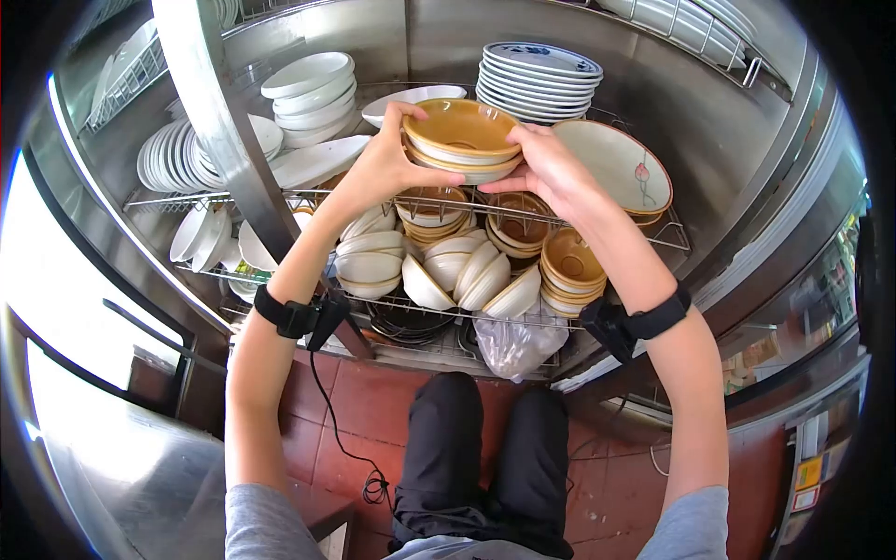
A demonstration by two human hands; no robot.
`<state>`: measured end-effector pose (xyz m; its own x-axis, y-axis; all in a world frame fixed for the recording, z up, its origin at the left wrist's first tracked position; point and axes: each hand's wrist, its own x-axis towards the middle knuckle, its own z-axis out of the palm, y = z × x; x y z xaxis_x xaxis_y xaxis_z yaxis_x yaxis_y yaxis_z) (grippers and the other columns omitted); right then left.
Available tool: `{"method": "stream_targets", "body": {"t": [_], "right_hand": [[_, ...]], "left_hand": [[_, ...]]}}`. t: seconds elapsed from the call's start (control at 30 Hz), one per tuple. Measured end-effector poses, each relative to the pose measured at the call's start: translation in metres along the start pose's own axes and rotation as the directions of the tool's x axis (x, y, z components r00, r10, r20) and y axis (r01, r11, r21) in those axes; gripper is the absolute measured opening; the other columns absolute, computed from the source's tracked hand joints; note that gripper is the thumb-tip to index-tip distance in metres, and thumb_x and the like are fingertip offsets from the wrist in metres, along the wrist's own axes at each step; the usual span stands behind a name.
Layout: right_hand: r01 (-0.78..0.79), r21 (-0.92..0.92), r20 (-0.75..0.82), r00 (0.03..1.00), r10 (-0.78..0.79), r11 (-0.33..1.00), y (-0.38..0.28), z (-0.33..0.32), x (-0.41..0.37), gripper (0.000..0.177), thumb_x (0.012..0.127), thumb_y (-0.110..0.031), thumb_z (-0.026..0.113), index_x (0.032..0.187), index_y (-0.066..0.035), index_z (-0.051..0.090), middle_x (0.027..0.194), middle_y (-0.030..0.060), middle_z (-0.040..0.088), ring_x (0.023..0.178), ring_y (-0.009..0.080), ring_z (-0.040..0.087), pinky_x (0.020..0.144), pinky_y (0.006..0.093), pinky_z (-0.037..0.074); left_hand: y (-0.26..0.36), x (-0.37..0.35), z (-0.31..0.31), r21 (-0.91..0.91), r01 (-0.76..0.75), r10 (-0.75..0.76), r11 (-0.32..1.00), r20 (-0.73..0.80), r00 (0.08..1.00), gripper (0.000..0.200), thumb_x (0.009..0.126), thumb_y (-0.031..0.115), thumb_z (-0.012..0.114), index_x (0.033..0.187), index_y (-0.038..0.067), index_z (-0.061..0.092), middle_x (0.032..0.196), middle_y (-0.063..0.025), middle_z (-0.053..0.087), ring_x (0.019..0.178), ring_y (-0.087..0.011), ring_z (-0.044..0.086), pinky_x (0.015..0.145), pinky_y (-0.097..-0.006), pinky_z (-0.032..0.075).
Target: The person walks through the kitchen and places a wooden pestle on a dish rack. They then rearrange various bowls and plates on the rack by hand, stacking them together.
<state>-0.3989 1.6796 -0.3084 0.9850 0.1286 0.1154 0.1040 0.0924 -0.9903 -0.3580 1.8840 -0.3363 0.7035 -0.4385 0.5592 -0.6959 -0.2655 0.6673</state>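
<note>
Both my hands hold a short stack of tan bowls [462, 140] with cream outsides, raised at the upper wire shelf [168, 199] of a steel rack. My left hand [387, 163] grips the stack's left rim with the thumb below. On the right side, my right hand [546, 168] clasps the stack. Just under the held stack, more tan bowls [434, 213] stand stacked on the shelf below. A black strap with a cable circles each wrist.
White bowls [313, 93] and plates [173, 154] fill the rack's left side. A stack of blue-rimmed plates [539, 79] and a large patterned bowl [616, 168] stand to the right. Cream bowls [457, 275] lean on the lower shelf, above a plastic bag [518, 341]. Red tiles [355, 439] cover the floor.
</note>
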Motion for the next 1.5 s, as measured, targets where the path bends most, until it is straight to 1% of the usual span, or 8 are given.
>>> {"method": "stream_targets", "body": {"t": [0.23, 0.33, 0.63, 0.83, 1.13, 1.33, 1.37, 1.5], "right_hand": [[0.044, -0.101, -0.018, 0.999, -0.046, 0.994, 0.018, 0.002, 0.014, 0.037, 0.089, -0.012, 0.031, 0.112, 0.014, 0.044, 0.103, 0.0244, 0.057, 0.084, 0.0331, 0.063, 0.063, 0.0373, 0.060], [-0.003, -0.098, 0.002, 1.000, 0.003, 0.995, 0.025, -0.002, 0.014, 0.031, 0.089, -0.012, 0.034, 0.109, 0.011, 0.043, 0.108, 0.0230, 0.053, 0.090, 0.0317, 0.061, 0.068, 0.0386, 0.059], [0.025, -0.086, -0.049, 0.998, -0.030, 0.996, 0.035, -0.002, 0.016, 0.035, 0.087, -0.009, 0.032, 0.107, 0.019, 0.042, 0.106, 0.0278, 0.053, 0.083, 0.0341, 0.063, 0.061, 0.0380, 0.060], [0.027, -0.113, -0.021, 0.999, -0.030, 0.993, 0.035, -0.005, 0.015, 0.036, 0.087, -0.010, 0.032, 0.109, 0.018, 0.041, 0.104, 0.0269, 0.054, 0.080, 0.0334, 0.064, 0.061, 0.0377, 0.060], [0.048, -0.219, -0.127, 0.989, -0.077, 0.975, 0.040, -0.006, 0.022, 0.044, 0.087, -0.014, 0.044, 0.117, 0.017, 0.034, 0.104, 0.0295, 0.054, 0.077, 0.0324, 0.065, 0.057, 0.0366, 0.060], [0.127, -0.706, -0.116, 0.950, -0.290, 0.697, 0.028, 0.005, -0.002, 0.050, 0.088, -0.020, 0.050, 0.116, 0.019, 0.035, 0.096, 0.0352, 0.055, 0.070, 0.0355, 0.064, 0.060, 0.0401, 0.054], [0.160, -0.862, -0.084, 0.892, -0.445, 0.482, 0.030, 0.007, -0.007, 0.045, 0.089, -0.021, 0.051, 0.116, 0.014, 0.040, 0.096, 0.0325, 0.056, 0.074, 0.0368, 0.062, 0.068, 0.0413, 0.051], [0.519, -0.828, 0.149, 0.566, -0.811, 0.211, 0.036, 0.007, -0.047, 0.027, 0.087, -0.010, 0.052, 0.107, 0.007, 0.051, 0.094, 0.0249, 0.061, 0.079, 0.0355, 0.060, 0.072, 0.0385, 0.049]], "left_hand": [[-0.001, 0.000, -0.002, 0.214, 0.169, -0.188, 0.962, 0.069, 0.980, 0.076, 0.062, 0.033, 0.084, 0.111, 0.003, 0.033, 0.106, -0.0172, 0.052, 0.099, -0.0233, 0.053, 0.087, -0.0310, 0.042], [-0.012, 0.003, -0.002, 0.237, 0.077, -0.104, 0.968, 0.101, 0.989, 0.089, 0.055, 0.045, 0.085, 0.111, -0.005, 0.036, 0.103, -0.0236, 0.053, 0.099, -0.0301, 0.055, 0.089, -0.0343, 0.042], [-0.014, 0.007, -0.001, 0.235, 0.091, -0.142, 0.968, 0.212, 0.967, 0.076, 0.066, 0.027, 0.082, 0.121, 0.002, 0.035, 0.115, -0.0174, 0.048, 0.106, -0.0229, 0.049, 0.093, -0.0316, 0.039], [-0.002, 0.006, -0.004, 0.102, 0.260, -0.278, 0.960, 0.244, 0.929, 0.072, 0.075, 0.035, 0.073, 0.126, 0.002, 0.035, 0.118, -0.0170, 0.048, 0.107, -0.0224, 0.049, 0.093, -0.0304, 0.038], [-0.008, 0.005, 0.003, 0.127, 0.141, -0.161, 0.982, 0.170, 0.972, 0.072, 0.080, 0.039, 0.068, 0.130, 0.003, 0.032, 0.123, -0.0165, 0.047, 0.114, -0.0230, 0.047, 0.097, -0.0316, 0.036], [-0.010, 0.003, 0.002, 0.155, 0.081, -0.103, 0.985, 0.139, 0.985, 0.064, 0.081, 0.037, 0.066, 0.129, 0.005, 0.038, 0.125, -0.0123, 0.047, 0.117, -0.0203, 0.045, 0.100, -0.0300, 0.034], [-0.007, 0.001, 0.003, 0.167, 0.091, -0.114, 0.982, 0.132, 0.985, 0.064, 0.082, 0.038, 0.066, 0.129, 0.005, 0.039, 0.125, -0.0114, 0.047, 0.117, -0.0203, 0.045, 0.099, -0.0299, 0.034], [-0.004, 0.000, 0.004, 0.197, 0.105, -0.131, 0.975, 0.122, 0.984, 0.063, 0.082, 0.041, 0.064, 0.128, 0.006, 0.040, 0.129, -0.0103, 0.045, 0.119, -0.0198, 0.043, 0.098, -0.0294, 0.035]]}}
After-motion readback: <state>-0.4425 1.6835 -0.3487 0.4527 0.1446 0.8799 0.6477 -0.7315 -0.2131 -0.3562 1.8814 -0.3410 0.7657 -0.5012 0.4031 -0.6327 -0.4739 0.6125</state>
